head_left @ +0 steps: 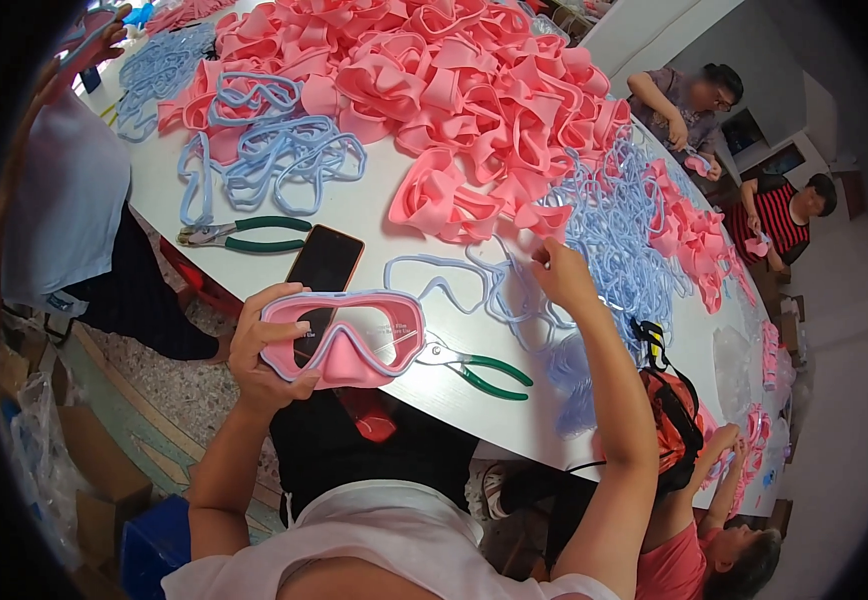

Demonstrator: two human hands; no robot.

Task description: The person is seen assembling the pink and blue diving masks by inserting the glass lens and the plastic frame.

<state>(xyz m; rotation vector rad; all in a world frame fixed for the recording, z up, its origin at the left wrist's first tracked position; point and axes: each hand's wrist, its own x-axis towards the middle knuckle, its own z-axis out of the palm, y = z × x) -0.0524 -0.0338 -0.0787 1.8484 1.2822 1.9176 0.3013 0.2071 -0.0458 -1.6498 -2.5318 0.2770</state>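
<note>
My left hand (259,345) grips a pink diving mask (349,362) by its left side, above the near table edge. The mask has a light blue frame round its rim and clear lenses. My right hand (562,275) is stretched forward with curled fingers at the near edge of the pink rubber mask skirts (449,205); what lies between its fingertips is hidden. Loose light blue frames (444,270) lie just left of my right hand. Pliers with green handles (494,375) rest on the table, partly behind the mask.
A phone (329,260) and more green-handled pliers (264,235) lie behind the mask. Pink skirts (434,70) heap at the back. Blue frames pile at left (284,165) and right (614,215). An orange-black bag (672,420) stands at right. Other people work around the table.
</note>
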